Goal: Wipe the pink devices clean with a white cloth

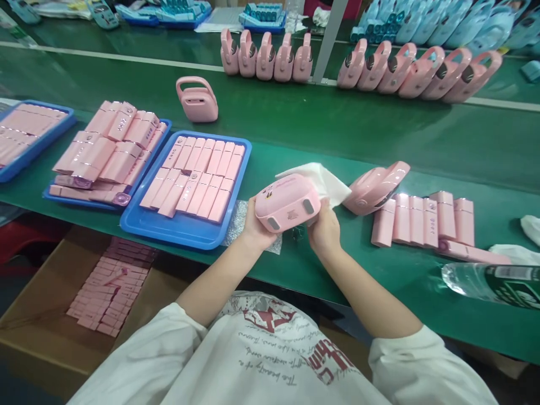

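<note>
Nearest the camera is the wearer's white printed T-shirt (291, 354), with both forearms reaching past it over the green bench (350, 298). Raised between the hands, above the bench edge, is a pink rounded device (287, 203), tilted so its grey foot pads (309, 206) face the wearer, probably to keep the base in sight. The left hand (257, 228) grips one end, fingers supporting it from below. The right hand (327, 228) grasps a white cloth (324, 180) against the other end; its fingers are mostly hidden, so how they divide between cloth and shell is unclear. To the left, a blue tray (181, 235) keeps pink silver-banded sticks (198, 179) in rows, seemingly for easy reach. A handled pink device (375, 188) leans to the right.
</note>
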Demonstrator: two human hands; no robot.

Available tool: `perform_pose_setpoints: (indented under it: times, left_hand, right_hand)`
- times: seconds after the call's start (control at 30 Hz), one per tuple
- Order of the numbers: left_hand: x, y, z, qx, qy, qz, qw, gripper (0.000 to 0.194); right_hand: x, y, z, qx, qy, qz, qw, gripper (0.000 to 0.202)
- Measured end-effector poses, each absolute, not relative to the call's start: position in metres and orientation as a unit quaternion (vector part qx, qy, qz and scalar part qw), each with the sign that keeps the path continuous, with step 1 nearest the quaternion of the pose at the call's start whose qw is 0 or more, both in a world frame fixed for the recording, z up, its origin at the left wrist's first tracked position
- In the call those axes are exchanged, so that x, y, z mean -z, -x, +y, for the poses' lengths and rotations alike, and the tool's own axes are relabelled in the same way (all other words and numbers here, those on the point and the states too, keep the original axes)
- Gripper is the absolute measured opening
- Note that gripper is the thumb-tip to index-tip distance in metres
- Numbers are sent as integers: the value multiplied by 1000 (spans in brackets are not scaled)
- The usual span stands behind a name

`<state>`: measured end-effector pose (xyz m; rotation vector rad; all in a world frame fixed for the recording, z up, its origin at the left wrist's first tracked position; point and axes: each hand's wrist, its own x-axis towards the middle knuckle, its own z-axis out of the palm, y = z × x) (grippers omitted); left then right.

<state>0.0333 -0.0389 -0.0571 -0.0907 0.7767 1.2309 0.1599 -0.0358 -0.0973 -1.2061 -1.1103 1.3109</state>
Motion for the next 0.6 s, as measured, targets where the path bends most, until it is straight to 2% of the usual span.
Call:
perform_pose_setpoints:
  times: [0.13,0.3,0.43,0.6]
  left_hand:
    - [58,-35,-38,-548,-21,338,765,27]
    - [60,-25,-39,-483,-212,362,768,33]
    - [65,-20,-44,-483,-371,403,683,34]
    - [68,-20,-43,-529,-490,469,510,27]
  right_hand:
    - [86,-159,-26,-699,414,-297,502,60]
    - [65,-171,-19,-800,309,-304,414,60]
    - [57,-179,-16,-737,254,-445,440,42]
    - [67,-184,-17,-530,415,-514,532,47]
